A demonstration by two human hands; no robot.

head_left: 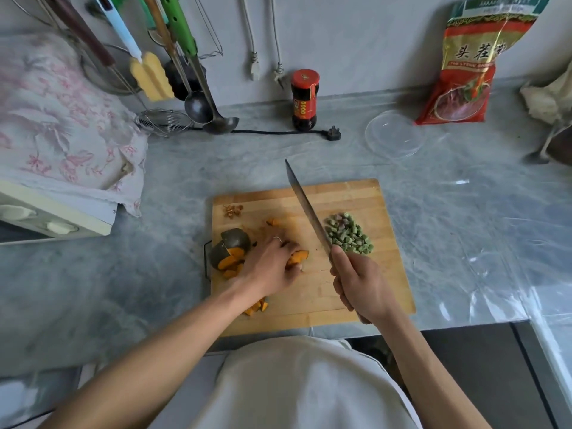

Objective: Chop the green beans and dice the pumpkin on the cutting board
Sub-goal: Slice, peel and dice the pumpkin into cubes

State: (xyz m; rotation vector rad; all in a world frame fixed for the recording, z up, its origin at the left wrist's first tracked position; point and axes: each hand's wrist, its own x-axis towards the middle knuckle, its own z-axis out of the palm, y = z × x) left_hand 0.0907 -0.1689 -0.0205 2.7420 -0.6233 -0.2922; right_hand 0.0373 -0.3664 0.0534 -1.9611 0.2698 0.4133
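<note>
1. Your wooden cutting board [356,292] lies on the grey counter [173,274], and everything below is placed relative to it.
2. Your right hand [359,286] is over the board's right-centre, fingers wrapped round the handle of a long knife [305,205]. The blade runs up and away toward the board's far edge, its tip past that edge.
3. Your left hand [272,264] is over the board's left half, fingers curled down onto an orange pumpkin piece [298,257], holding it against the wood.
4. A larger pumpkin chunk [230,247] with dark green skin sits at the board's left edge, just beside your left hand.
5. Small pumpkin cubes [257,306] lie near the board's front-left, under your left forearm; another piece [273,222] lies further back.
6. The chopped green beans [348,233] are heaped on the board's right half, just right of the blade.
7. Beyond the board's far edge stand a dark sauce bottle [305,100] and a clear plastic lid [393,133].
</note>
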